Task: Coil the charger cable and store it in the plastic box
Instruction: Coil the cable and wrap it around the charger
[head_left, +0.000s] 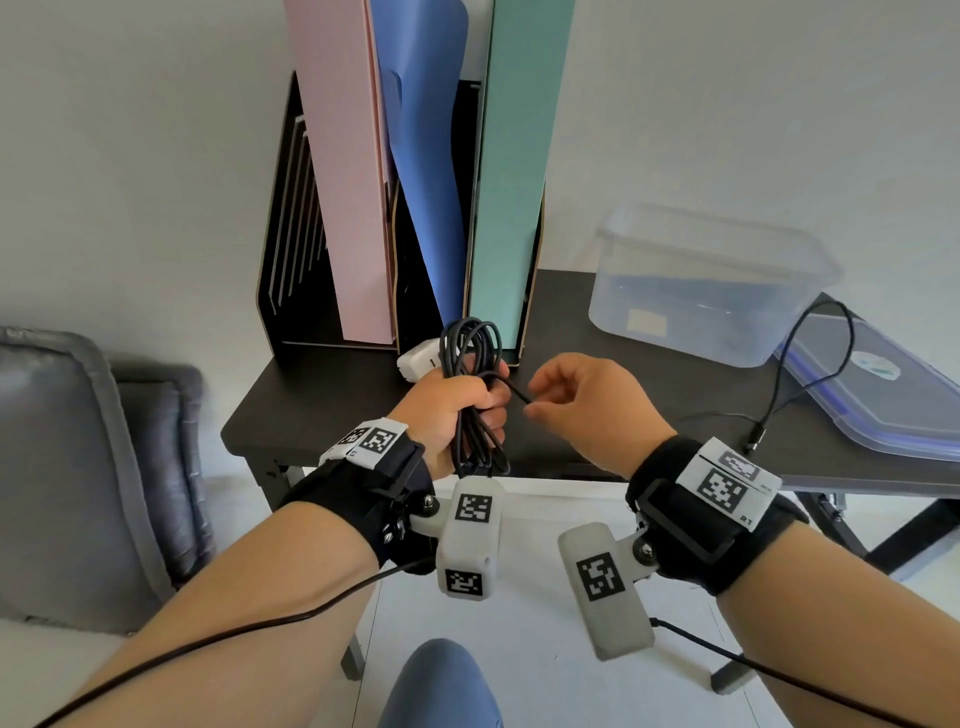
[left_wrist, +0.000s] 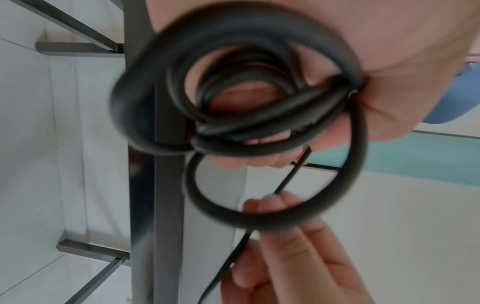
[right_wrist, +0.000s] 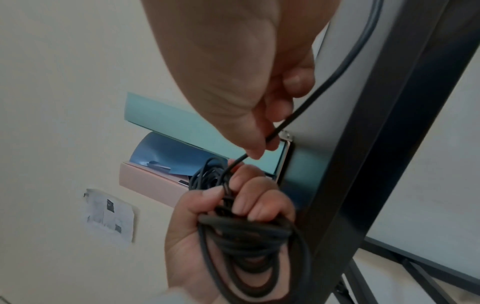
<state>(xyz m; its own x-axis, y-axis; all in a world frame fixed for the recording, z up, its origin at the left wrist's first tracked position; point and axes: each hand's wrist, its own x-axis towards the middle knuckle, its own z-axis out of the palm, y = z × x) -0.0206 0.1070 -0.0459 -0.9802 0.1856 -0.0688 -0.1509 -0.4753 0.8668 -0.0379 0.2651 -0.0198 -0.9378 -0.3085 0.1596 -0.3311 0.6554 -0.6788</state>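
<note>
Wrapping stage: left hand (head_left: 451, 410) fist grips the coiled charger cable (head_left: 470, 358) just in front of the worktop (head_left: 332, 395) edge; right hand (head_left: 582, 400) pinches the free strand beside it. My read: keep light tension, feed each turn the same loop size, watch the loose tail across the worktop doesn't snag the lid (head_left: 883, 384). Count: one cable, one white adapter (head_left: 421, 358) behind the coil, one plastic box (head_left: 711, 280) open at the worktop's far right, one lid, three folders (head_left: 348, 182) at the back.
</note>
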